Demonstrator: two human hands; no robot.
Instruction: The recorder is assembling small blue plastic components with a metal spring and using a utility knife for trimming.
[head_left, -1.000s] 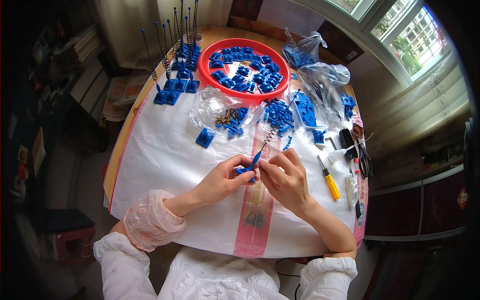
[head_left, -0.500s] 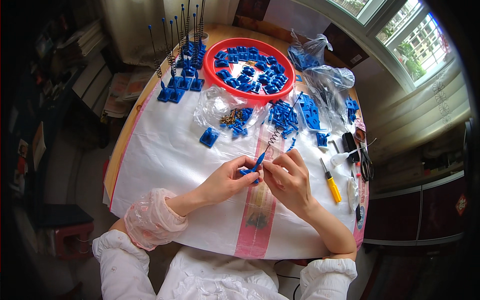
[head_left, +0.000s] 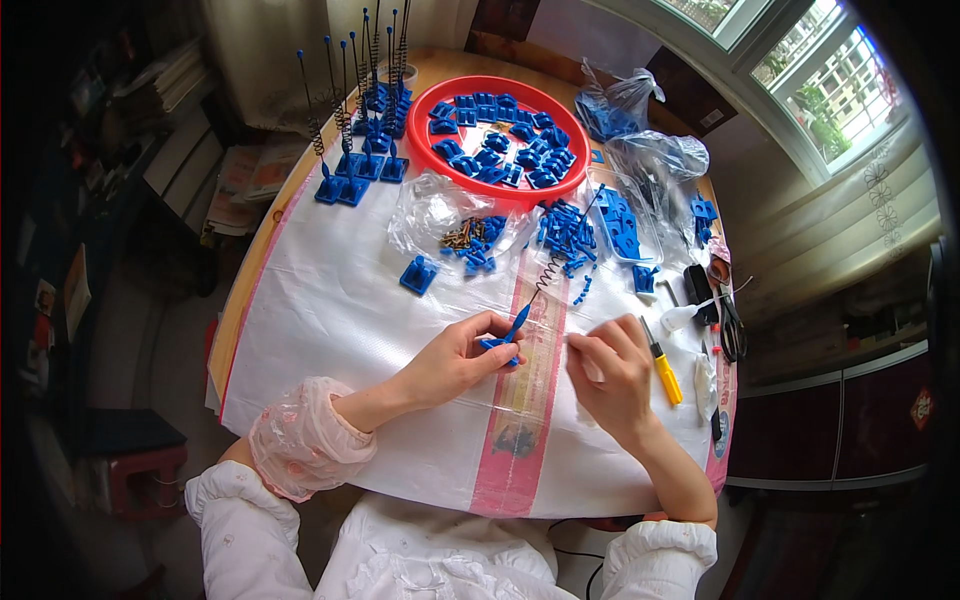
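My left hand [head_left: 470,358] is closed on a small blue plastic base with a stem [head_left: 519,322], tilted up to the right. From its top a thin black coiled spring wire [head_left: 547,274] reaches over the pile of blue parts. My right hand [head_left: 612,375] hovers apart from it, just left of a yellow-handled screwdriver [head_left: 667,378]. Its fingers are loosely bent, a gap shows by the thumb, and I see nothing held. A single blue base [head_left: 418,275] lies beyond my left hand.
Behind stand a red round tray [head_left: 420,150] of blue parts and upright spring-wire pieces [head_left: 350,170]. A clear bag [head_left: 425,210] lies by gold screws [head_left: 462,238] and small blue pieces [head_left: 568,235]. At right are a white-nozzled bottle [head_left: 680,318] and scissors [head_left: 734,335].
My right hand has drawn away from the blue base and moved right toward the screwdriver. My left hand keeps its hold in the same place.
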